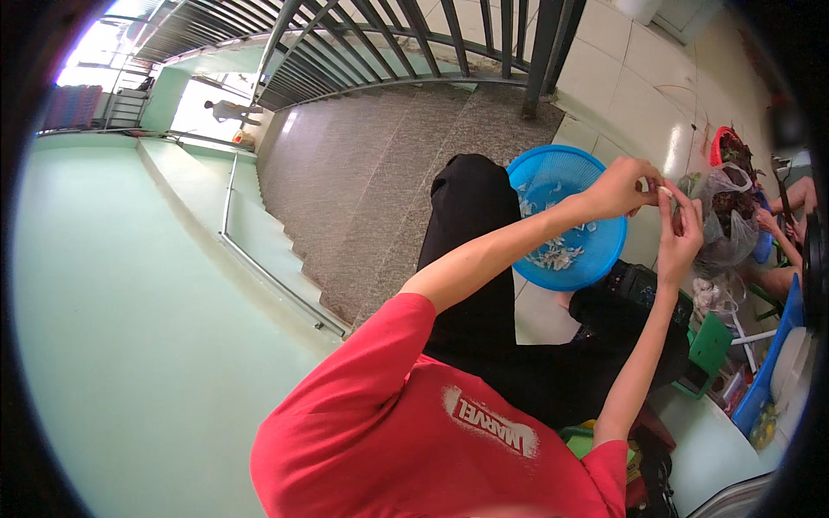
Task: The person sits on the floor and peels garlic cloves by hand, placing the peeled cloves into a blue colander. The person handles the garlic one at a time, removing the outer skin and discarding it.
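Note:
My left hand (627, 186) and my right hand (681, 223) meet at the fingertips at the upper right. Both pinch a small pale piece (665, 191), which looks like a garlic clove. Below and left of them, partly under my left forearm, a blue plastic basket (599, 259) stands on the tiles. Whitish, papery peelings (558, 256) lie scattered in it. My black-clad knee is at its left side.
Stone steps (363, 188) descend at the left beside a metal handrail (259, 259). Dark railings (453, 39) run above. At the right are a plastic bag of dark leaves (725, 226), a red basket (716, 146), a green stool (711, 346) and a co-worker's hands (767, 220). Another person (230, 111) stands far off.

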